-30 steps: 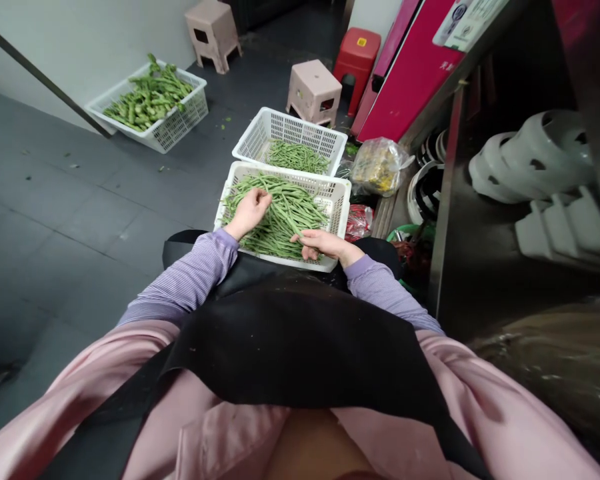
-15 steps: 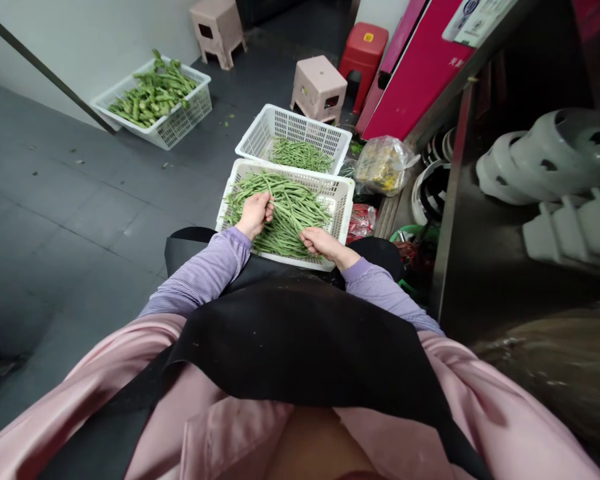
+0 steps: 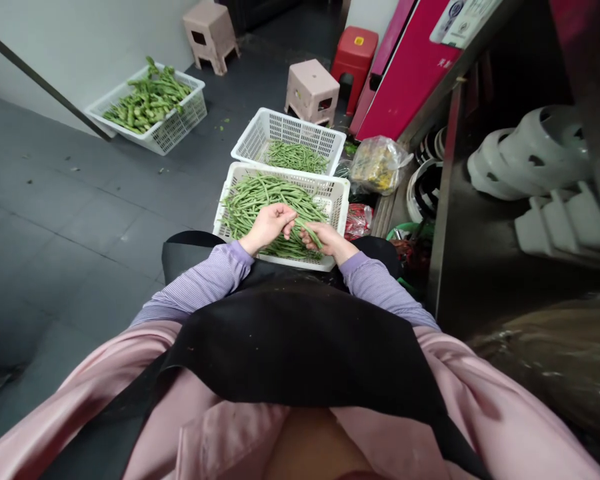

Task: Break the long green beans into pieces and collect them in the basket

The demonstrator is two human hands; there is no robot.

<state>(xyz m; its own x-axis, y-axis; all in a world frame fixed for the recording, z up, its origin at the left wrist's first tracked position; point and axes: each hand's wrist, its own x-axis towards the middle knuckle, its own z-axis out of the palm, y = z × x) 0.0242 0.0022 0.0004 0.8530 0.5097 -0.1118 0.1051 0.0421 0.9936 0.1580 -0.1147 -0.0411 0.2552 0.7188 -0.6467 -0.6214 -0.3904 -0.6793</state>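
Observation:
Long green beans (image 3: 260, 193) fill a white slotted basket (image 3: 340, 200) right in front of my lap. Over this pile my left hand (image 3: 271, 225) pinches at the upper tip of a green bean (image 3: 311, 232). My right hand (image 3: 327, 240) is closed around the same bean, whose lower end sticks out past the fingers; whether more beans lie in that grip I cannot tell. The two hands are almost touching. Just behind stands a second white basket (image 3: 245, 137) with a smaller heap of green beans (image 3: 297, 157).
A third white basket (image 3: 183, 123) of thicker green vegetables (image 3: 147, 100) sits by the wall. Two pale stools (image 3: 313, 87) and a red stool (image 3: 355, 60) stand farther back. Plastic bags (image 3: 380, 165) lie at right, beside a metal shelf (image 3: 443, 220) with pale stacked containers (image 3: 535, 157).
My left hand has moved right and slightly down, from the pile's upper left to beside my right hand. The bean's lower end now shows beyond my right fingers.

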